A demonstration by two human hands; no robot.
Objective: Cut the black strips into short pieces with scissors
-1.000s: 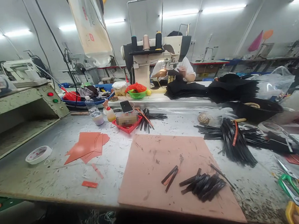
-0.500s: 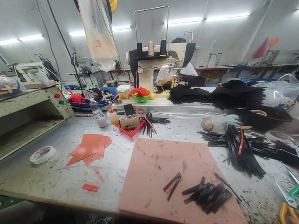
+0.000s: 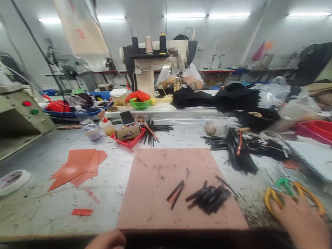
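Note:
My right hand (image 3: pixel 301 215) reaches down at the right of the bench, its fingers curled over scissors (image 3: pixel 270 199) with yellow handles. Green handle loops show beside the yellow ones; how many pairs lie there is unclear. At the bench's front edge my left hand (image 3: pixel 105 244) is loosely closed, with nothing visible in it. Between the hands lies a pinkish-brown board (image 3: pixel 147 177). On it are a pile of short black strips (image 3: pixel 210 198) and a few loose strips (image 3: pixel 175 194), one of them orange.
Orange sheets (image 3: pixel 79 166) and a white tape roll (image 3: pixel 10 182) lie left. A red tray (image 3: pixel 129 140) stands behind the board. A black strip bundle (image 3: pixel 239 152) and a notebook (image 3: pixel 313 157) lie right. Someone sits behind the sewing machine (image 3: pixel 145 77).
The view has swung to the right and lowered. My left hand has come into view at the front edge, and more of my right hand shows over the scissors. The strips stay put.

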